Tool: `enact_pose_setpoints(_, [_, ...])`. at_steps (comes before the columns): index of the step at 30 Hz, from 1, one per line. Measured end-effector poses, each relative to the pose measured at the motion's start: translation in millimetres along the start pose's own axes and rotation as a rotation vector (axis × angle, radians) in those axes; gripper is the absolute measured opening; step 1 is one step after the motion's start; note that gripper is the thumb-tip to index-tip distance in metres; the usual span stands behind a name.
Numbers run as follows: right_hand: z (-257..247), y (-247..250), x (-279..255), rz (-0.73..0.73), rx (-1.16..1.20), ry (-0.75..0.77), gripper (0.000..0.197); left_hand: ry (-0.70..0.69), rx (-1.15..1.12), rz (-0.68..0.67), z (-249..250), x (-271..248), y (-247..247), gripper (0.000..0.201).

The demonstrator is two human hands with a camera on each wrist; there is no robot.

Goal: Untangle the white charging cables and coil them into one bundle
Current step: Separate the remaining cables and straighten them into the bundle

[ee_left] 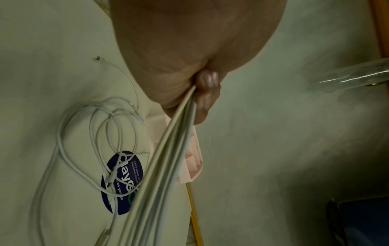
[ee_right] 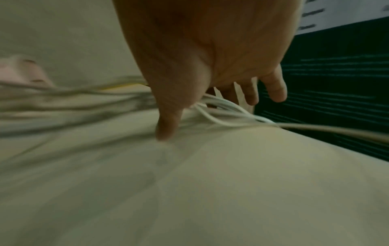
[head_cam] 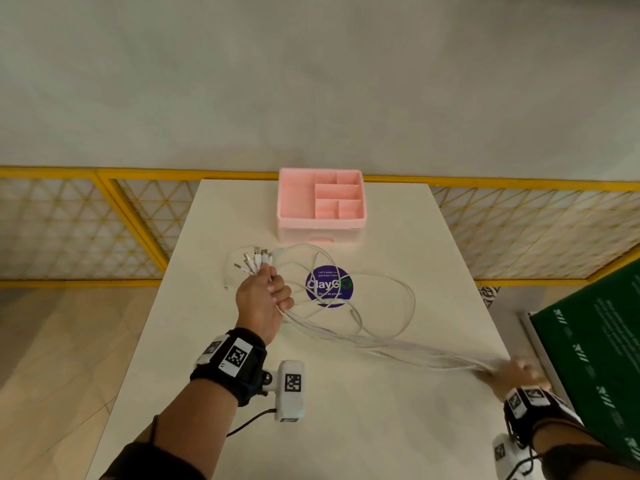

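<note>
Several white charging cables (head_cam: pixel 381 348) stretch taut across the pale table (head_cam: pixel 346 427) between my two hands. My left hand (head_cam: pixel 266 292) grips them in a fist just below their connector ends (head_cam: pixel 254 259), which fan out above the knuckles. From the left wrist, the strands (ee_left: pixel 168 158) leave under the curled fingertips (ee_left: pixel 208 89). Slack loops (head_cam: pixel 363 296) lie over a purple sticker (head_cam: pixel 329 285). My right hand (head_cam: pixel 516 370) is blurred at the table's right edge. Its fingers (ee_right: pixel 273 89) are spread and fairly straight, and the cables (ee_right: pixel 221 106) run between them and the thumb.
A pink compartment organizer (head_cam: pixel 320 206) stands at the table's far edge, just beyond the connectors. A dark green board (head_cam: pixel 595 358) leans close to the right hand. A yellow lattice railing (head_cam: pixel 104 220) runs behind the table. One thin cable end (ee_left: pixel 97 59) lies loose on the left.
</note>
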State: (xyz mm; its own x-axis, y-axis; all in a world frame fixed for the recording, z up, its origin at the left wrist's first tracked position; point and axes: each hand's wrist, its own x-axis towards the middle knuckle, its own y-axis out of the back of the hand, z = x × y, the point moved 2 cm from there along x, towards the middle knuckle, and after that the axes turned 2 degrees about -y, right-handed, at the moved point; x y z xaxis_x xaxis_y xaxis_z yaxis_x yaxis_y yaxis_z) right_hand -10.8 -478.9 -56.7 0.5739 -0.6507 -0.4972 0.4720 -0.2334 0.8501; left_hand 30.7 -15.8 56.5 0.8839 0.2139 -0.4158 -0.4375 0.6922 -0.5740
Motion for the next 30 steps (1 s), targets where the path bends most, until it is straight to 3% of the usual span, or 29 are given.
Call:
enact_pose_setpoints(2, [-30.5, 14.5, -23.1, 0.004, -0.131, 0.162, 0.116, -0.015, -0.003, 0.006, -0.9, -0.9, 0.7, 0.036])
enact_pose_setpoints(4, [-70.5, 28.9, -55.9, -0.032, -0.028, 0.455, 0.111, -0.030, -0.010, 0.021, -3.6, -1.5, -0.3, 0.035])
enact_pose_setpoints(6, [-121.2, 40.2, -110.6, -0.183, 0.153, 0.805, 0.098, -0.025, -0.016, 0.042, -6.9, -1.1, -2.5, 0.034])
enact_pose_setpoints(8, [-164.8, 42.4, -160.9, -0.225, 0.290, 1.070, 0.084, -0.003, -0.025, 0.051, -11.7, -0.8, -5.9, 0.033])
enact_pose_setpoints(11, [-215.5, 31.1, -213.9, -0.169, 0.340, 1.236, 0.040, 0.027, -0.072, 0.053, -16.2, -2.0, -7.8, 0.032])
enact_pose_setpoints(12, [-226.1, 25.0, -223.0, -0.149, 0.318, 1.243, 0.029, 0.022, -0.092, 0.055, -13.8, -2.2, -5.5, 0.031])
enact_pose_setpoints(19, [-211.3, -22.7, -181.7, 0.061, -0.050, 1.132, 0.045, 0.008, -0.128, 0.109, -0.7, -1.0, 33.6, 0.028])
enact_pose_setpoints(25, [-154.5, -2.5, -114.0, 0.203, -0.190, 0.836, 0.039, 0.072, -0.072, 0.165, -9.0, -6.6, 49.0, 0.026])
enact_pose_setpoints(30, [-147.6, 23.9, -95.9, 0.336, -0.183, 0.693, 0.039, 0.169, 0.016, 0.147, -26.9, -9.4, 39.1, 0.027])
